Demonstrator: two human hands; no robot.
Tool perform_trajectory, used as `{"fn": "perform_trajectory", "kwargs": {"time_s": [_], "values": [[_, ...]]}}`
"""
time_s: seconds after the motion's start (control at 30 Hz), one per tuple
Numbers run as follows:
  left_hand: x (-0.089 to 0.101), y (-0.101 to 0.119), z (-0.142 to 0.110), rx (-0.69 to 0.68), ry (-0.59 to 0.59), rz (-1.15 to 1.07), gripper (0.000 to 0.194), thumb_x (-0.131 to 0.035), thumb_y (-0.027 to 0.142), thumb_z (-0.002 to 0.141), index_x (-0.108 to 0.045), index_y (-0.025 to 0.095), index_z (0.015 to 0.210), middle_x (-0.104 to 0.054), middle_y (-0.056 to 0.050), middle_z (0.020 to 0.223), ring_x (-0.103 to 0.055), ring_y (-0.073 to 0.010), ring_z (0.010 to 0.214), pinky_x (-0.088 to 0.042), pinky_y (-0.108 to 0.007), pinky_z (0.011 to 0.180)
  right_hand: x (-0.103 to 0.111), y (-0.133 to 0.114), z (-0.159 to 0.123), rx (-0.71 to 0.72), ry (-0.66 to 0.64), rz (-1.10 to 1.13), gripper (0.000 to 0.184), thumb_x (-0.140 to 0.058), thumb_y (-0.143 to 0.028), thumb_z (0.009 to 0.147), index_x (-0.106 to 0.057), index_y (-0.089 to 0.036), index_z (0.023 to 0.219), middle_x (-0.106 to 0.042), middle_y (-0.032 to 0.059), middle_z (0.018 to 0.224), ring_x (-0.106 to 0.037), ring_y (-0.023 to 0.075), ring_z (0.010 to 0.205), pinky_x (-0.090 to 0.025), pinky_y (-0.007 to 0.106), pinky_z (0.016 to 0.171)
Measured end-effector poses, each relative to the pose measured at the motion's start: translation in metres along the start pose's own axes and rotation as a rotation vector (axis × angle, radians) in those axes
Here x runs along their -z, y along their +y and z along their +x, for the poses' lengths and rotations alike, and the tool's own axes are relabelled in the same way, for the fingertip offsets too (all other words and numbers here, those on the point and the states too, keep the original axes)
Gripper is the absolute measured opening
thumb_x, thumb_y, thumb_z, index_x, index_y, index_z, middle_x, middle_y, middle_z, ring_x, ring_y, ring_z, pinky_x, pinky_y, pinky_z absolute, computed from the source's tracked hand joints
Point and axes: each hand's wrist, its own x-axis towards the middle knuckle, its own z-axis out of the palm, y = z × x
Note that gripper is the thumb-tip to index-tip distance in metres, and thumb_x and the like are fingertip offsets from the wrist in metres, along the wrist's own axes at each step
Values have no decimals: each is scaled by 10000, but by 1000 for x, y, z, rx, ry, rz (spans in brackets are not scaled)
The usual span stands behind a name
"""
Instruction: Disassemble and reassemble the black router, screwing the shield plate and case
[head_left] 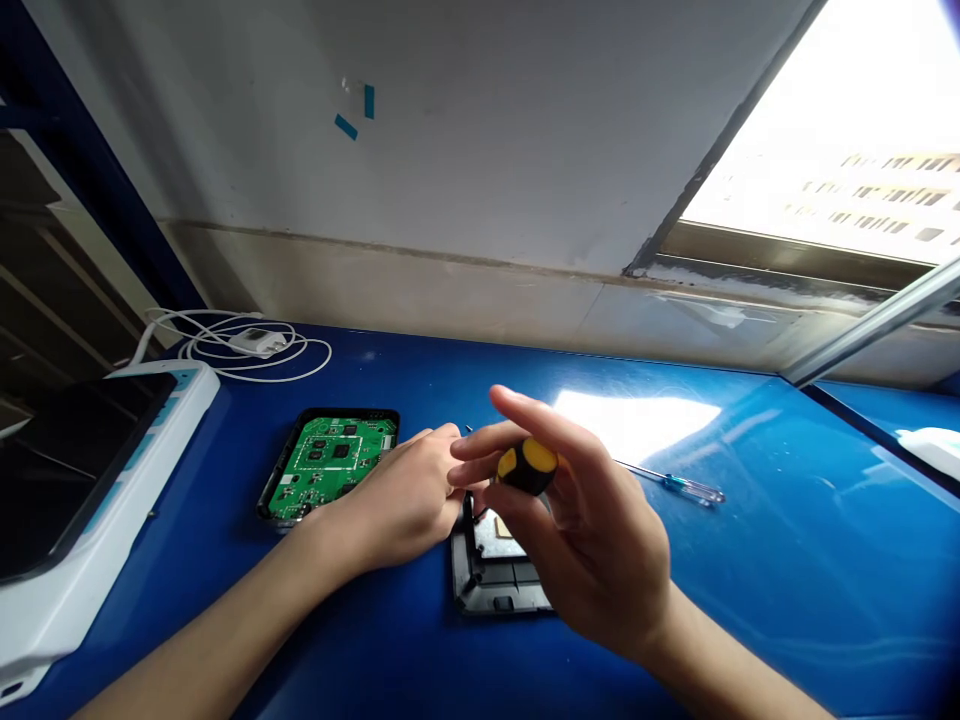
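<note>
Lower right, right hand (600, 530) curls thumb and fingers round the yellow-and-black screwdriver (527, 466) | lower centre, black casing (499, 578) lies flat beneath | centre, left hand (412, 490) bunches at its upper-left corner, any pinch hidden | best now: shaft upright, gentle pressure, casing braced | left of centre, green board (337, 452) sits apart

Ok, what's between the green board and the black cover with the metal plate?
In the head view, the left hand, over the blue tabletop.
</note>
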Motion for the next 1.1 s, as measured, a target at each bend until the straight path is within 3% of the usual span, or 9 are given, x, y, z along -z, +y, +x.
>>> {"fn": "perform_trajectory", "kwargs": {"time_s": [0.13,0.3,0.53,0.8,0.97,1.1], "values": [[-2,-3,0,-64,28,18,286,-494,2,876,-687,206,826,-684,-20,924,-596,-207,889,-472,-303,725,-4,7,-6,67,90,-14,504,-647,-25,923,-592,-290,1347,-748,63,1171,-767,211,1003,-679,369,811],[-7,-12,2,-159,61,41,337,-494,-24,869,-708,198,734,-706,-18,939,-588,-210,935,-466,-349,856,1,7,-9,-7,96,-111,432,-502,-84,998,-596,-250,1386,-673,118,1359,-735,250,1106,-663,464,894],[-3,-5,1,-75,41,43,290,-500,5,851,-703,197,776,-716,-20,984,-596,-206,883,-471,-313,720,3,-2,4,-53,28,-89,399,-631,-37,937,-648,-262,1267,-722,59,1102,-734,188,946,-657,348,790],[-4,-6,1,-79,20,4,294,-470,19,878,-683,201,790,-713,-21,973,-589,-209,943,-479,-296,746,10,2,4,-74,99,-225,386,-856,-123,784,-706,-256,1113,-591,2,899,-668,158,753,-597,317,643],[-6,-11,1,-122,49,32,330,-484,-10,871,-705,201,748,-700,-13,919,-568,-206,906,-460,-330,797,12,1,-1,-29,42,-145,344,-610,-83,958,-665,-234,1262,-662,72,1111,-723,182,918,-638,348,768],[-6,-9,1,-115,41,38,337,-486,-11,871,-718,195,741,-700,-19,922,-568,-207,893,-462,-330,782,13,-3,0,-13,6,-130,406,-564,-62,970,-637,-244,1325,-718,77,1122,-737,197,962,-655,350,776]]}}
